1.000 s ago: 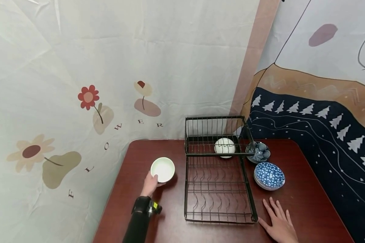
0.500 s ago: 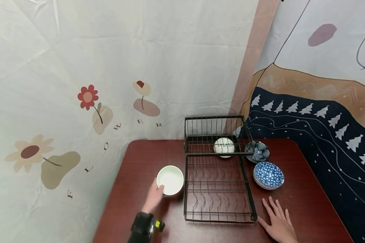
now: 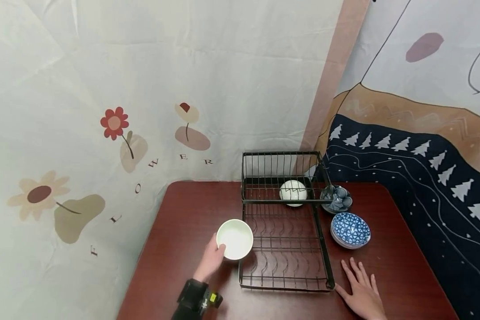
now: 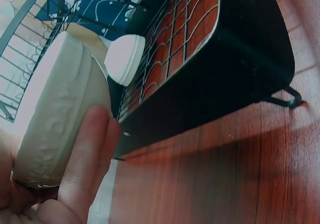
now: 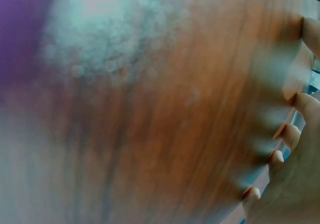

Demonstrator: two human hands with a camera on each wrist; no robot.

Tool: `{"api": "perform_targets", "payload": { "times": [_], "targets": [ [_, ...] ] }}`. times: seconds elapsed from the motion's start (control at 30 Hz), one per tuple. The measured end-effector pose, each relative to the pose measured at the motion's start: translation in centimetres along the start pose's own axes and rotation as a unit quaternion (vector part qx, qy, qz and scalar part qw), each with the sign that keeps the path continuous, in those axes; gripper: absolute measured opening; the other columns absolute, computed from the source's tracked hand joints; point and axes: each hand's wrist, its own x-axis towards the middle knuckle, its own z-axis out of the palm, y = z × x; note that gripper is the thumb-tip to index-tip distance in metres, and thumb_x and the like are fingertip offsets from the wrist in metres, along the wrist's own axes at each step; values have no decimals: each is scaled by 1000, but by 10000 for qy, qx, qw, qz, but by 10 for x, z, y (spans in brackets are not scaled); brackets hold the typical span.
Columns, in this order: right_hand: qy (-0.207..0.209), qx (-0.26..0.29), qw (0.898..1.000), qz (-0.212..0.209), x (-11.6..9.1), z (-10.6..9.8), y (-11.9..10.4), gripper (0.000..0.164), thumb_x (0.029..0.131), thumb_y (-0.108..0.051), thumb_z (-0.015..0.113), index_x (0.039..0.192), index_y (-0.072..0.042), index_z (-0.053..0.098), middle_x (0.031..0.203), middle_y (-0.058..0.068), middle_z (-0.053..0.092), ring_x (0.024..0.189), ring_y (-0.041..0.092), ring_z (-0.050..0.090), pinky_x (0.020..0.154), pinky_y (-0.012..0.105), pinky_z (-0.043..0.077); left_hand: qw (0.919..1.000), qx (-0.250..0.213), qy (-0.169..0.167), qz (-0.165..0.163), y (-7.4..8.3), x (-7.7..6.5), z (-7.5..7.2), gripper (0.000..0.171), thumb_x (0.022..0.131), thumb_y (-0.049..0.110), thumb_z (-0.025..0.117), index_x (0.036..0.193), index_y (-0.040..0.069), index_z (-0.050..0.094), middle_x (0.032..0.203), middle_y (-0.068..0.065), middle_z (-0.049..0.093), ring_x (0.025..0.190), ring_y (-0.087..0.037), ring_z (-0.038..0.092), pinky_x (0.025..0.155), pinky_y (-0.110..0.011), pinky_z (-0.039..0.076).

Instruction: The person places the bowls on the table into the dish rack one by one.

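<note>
My left hand grips a pale cream bowl by its near left rim, thumb over the edge and fingers beneath. Raised lettering runs round the outside of this bowl in the left wrist view. In the head view it overlaps the left rail of a black two-level dish rack. A second white bowl lies upside down in the back part of the rack. My right hand rests on the table with its fingers spread, beside the rack's front right corner.
Right of the rack stand stacked blue-and-white patterned bowls. Behind them is a dish with grey-blue rounded pieces. The dark red table meets a printed cloth at the back.
My left hand has carried the cream bowl right and slightly toward me, from beside the rack to over its left rail. My right hand stays in place on the table.
</note>
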Motion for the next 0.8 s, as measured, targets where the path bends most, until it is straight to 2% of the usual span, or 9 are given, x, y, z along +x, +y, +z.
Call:
{"api": "perform_targets", "payload": {
  "times": [0.03, 0.13, 0.33, 0.47, 0.53, 0.63, 0.73, 0.77, 0.8],
  "targets": [
    [31, 21, 10000, -16, 0, 0, 1, 101, 101, -59, 71, 172, 0, 29, 179, 38, 12, 165, 64, 3, 125, 88, -6, 9999, -31, -33, -164, 13, -3, 1, 58, 104, 6, 52, 158, -14, 43, 154, -42, 55, 145, -56, 55, 121, -73, 44],
    [115, 73, 9999, -72, 0, 2, 2, 100, 101, -58, 71, 172, 1, 30, 178, 38, 13, 165, 64, 3, 125, 88, -5, 9996, 59, -100, -276, 24, -4, 5, 58, 103, 2, 53, 158, -14, 44, 155, -40, 56, 145, -52, 57, 122, -68, 46],
    [191, 108, 9997, -115, 1, 4, 3, 100, 101, -59, 71, 172, 0, 31, 178, 38, 14, 165, 64, 4, 125, 88, -5, 9991, 383, -129, -118, 28, 2, 11, 51, 97, -3, 61, 147, -6, 52, 142, -35, 65, 131, -46, 66, 109, -62, 58],
    [211, 107, 9996, -119, 0, 3, 4, 100, 101, -59, 71, 171, 0, 31, 178, 38, 15, 165, 64, 4, 124, 88, -4, 9973, 618, -181, 355, 26, 11, 20, 47, 91, -6, 60, 138, -6, 53, 135, -39, 66, 124, -52, 68, 101, -65, 61],
    [227, 108, 9996, -126, -1, 4, 5, 100, 101, -58, 72, 171, 0, 32, 178, 38, 15, 165, 64, 5, 124, 89, -4, 9933, 737, -192, 869, 20, 18, 26, 49, 90, -6, 56, 139, -4, 51, 133, -38, 67, 122, -50, 70, 99, -62, 63],
    [236, 81, 9996, -127, -1, 4, 5, 99, 101, -58, 72, 171, 1, 32, 178, 38, 16, 165, 64, 5, 124, 89, -3, 9842, 951, -249, 1475, 24, 26, 35, 59, 88, -8, 53, 146, 0, 49, 136, -36, 65, 123, -50, 69, 99, -66, 62],
    [219, 40, 9997, -97, 0, 4, 4, 100, 101, -59, 71, 171, 0, 31, 178, 38, 15, 165, 64, 5, 125, 88, -3, 9740, 1454, -287, 1714, 31, 34, 45, 71, 89, -11, 54, 157, 9, 47, 140, -28, 61, 117, -47, 70, 98, -64, 62],
    [212, 30, 9997, -85, 0, 4, 4, 101, 101, -60, 71, 171, 0, 31, 178, 38, 15, 165, 64, 5, 125, 88, -3, 9721, 1662, -342, 1618, 41, 34, 47, 74, 90, -13, 57, 159, 11, 47, 139, -27, 60, 112, -50, 71, 94, -67, 62],
    [212, 30, 9997, -76, 0, 4, 3, 101, 101, -60, 71, 171, 0, 31, 178, 38, 15, 165, 64, 5, 125, 88, -4, 9669, 1929, -339, 1633, 44, 36, 50, 75, 92, -12, 60, 161, 14, 47, 138, -24, 60, 107, -47, 72, 91, -63, 63]
  ]
}}
